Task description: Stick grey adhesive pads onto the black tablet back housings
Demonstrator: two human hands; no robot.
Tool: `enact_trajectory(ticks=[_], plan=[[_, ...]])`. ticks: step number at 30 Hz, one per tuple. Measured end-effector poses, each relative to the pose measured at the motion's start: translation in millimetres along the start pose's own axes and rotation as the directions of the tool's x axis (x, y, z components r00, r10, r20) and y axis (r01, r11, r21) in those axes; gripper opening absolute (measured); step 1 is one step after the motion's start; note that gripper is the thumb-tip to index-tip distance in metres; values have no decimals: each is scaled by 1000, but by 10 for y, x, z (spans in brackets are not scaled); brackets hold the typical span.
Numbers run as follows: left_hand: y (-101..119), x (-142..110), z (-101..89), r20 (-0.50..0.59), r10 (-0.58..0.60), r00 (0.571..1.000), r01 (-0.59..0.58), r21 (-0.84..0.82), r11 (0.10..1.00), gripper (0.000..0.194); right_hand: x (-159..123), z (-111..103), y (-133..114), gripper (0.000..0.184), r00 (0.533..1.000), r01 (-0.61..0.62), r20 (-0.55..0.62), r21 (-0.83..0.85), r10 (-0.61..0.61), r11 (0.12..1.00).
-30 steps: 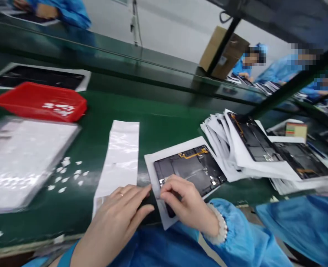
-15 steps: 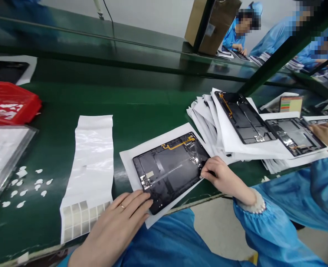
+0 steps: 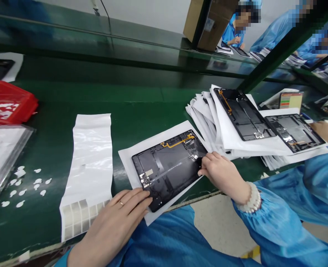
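Observation:
A black tablet back housing point(image 3: 171, 168) lies inside-up on a white paper sheet point(image 3: 127, 157) at the table's front edge. An orange flex cable point(image 3: 177, 142) runs along its far side, and a small circuit board point(image 3: 145, 179) sits by its left end. My left hand point(image 3: 116, 222) lies flat with fingers stretched out, their tips on the housing's near left corner. At the near right edge of the housing, my right hand point(image 3: 219, 172) is closed with curled fingers. What its fingertips pinch, if anything, is hidden.
Left of the housing lies a white sheet of stickers point(image 3: 93, 159). Small white round tabs point(image 3: 22, 192) are scattered beside a clear plastic sleeve point(image 3: 8, 155) and a red bin point(image 3: 10, 102). To the right stands a paper-interleaved stack topped by another housing point(image 3: 244, 115); a co-worker's sleeve point(image 3: 317, 178) is beyond.
The fingers of my right hand have curled in more at the housing's edge, and its wrist has turned slightly. My left hand stays put. The view has shifted a little.

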State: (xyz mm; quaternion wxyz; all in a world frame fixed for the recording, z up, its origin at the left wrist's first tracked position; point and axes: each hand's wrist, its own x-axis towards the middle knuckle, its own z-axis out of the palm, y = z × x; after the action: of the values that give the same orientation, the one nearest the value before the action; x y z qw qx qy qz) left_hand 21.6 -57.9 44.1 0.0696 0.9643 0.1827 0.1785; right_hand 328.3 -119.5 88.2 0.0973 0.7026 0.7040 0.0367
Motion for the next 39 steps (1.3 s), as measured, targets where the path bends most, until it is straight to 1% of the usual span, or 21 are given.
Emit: enact_trajectory(ticks=[4, 6, 8, 10, 12, 13, 14, 16, 18, 19, 20, 22, 26, 28, 30, 32, 33, 35, 36, 37, 39], plan=[[-23, -24, 3, 23, 55, 998, -55, 12, 998, 32, 43, 7, 74, 19, 993, 18, 108, 188, -39, 982], [-19, -30, 1, 30, 50, 998, -51, 7, 999, 32, 58, -9, 67, 17, 989, 13, 137, 222, -45, 975], [-9, -35, 3, 36, 39, 999, -39, -2, 999, 31, 76, -44, 60, 15, 985, 1, 169, 209, -37, 978], [-3, -42, 10, 39, 29, 999, -29, -11, 1000, 30, 103, -89, 88, 16, 971, -24, 238, 217, -29, 976], [-7, -55, 19, 34, 33, 999, -32, -16, 999, 31, 139, -128, 154, 17, 943, -50, 327, 295, -52, 954], [-12, -63, 25, 28, 36, 999, -36, -16, 999, 32, 159, -138, 191, 16, 940, -65, 336, 346, -59, 936], [-17, -72, 30, 19, 40, 999, -40, -13, 999, 33, 180, -139, 223, 14, 953, -85, 300, 378, -35, 922], [-18, -86, 41, -4, 44, 999, -44, 3, 999, 35, 221, -108, 250, 15, 985, -154, 131, 342, 116, 927], [0, -95, 54, -31, 35, 999, -34, 17, 999, 35, 265, -35, 220, 24, 964, -255, -18, 210, 265, 944], [15, -97, 62, -48, 27, 998, -26, 21, 999, 35, 292, 11, 192, 27, 952, -295, -41, 145, 304, 944], [34, -98, 72, -71, 18, 997, -17, 23, 1000, 34, 322, 59, 164, 27, 947, -313, -36, 100, 318, 944], [73, -98, 99, -126, 0, 992, 3, 30, 1000, 35, 396, 148, 123, 25, 951, -307, -18, 81, 310, 948], [123, -114, 166, -222, -5, 975, 22, 72, 997, 35, 539, 265, 119, 22, 953, -278, -96, 95, 287, 956], [133, -135, 197, -238, 1, 971, 24, 100, 995, 34, 578, 268, 106, 22, 950, -276, -128, 86, 285, 957], [133, -156, 224, -249, -9, 968, 41, 123, 991, 31, 621, 194, 63, 22, 936, -295, -170, 90, 307, 951], [126, -166, 249, -308, -32, 951, 80, 143, 987, 27, 724, 16, -4, 24, 890, -328, -287, 137, 354, 935], [121, -166, 261, -350, -41, 936, 98, 147, 984, 26, 819, -110, -43, 24, 846, -336, -375, 179, 380, 925], [111, -158, 292, -432, -62, 900, 135, 141, 981, 24, 1120, -405, -116, 25, 717, -318, -548, 294, 431, 901], [105, -153, 314, -461, -71, 885, 149, 136, 979, 24, 1323, -554, -146, 26, 656, -295, -602, 351, 455, 889], [98, -149, 344, -473, -71, 878, 152, 136, 979, 24, 1553, -690, -168, 29, 615, -273, -623, 407, 484, 871], [76, -144, 436, -474, -58, 879, 139, 138, 981, 24, 2048, -903, -185, 39, 609, -252, -605, 465, 513, 849]])
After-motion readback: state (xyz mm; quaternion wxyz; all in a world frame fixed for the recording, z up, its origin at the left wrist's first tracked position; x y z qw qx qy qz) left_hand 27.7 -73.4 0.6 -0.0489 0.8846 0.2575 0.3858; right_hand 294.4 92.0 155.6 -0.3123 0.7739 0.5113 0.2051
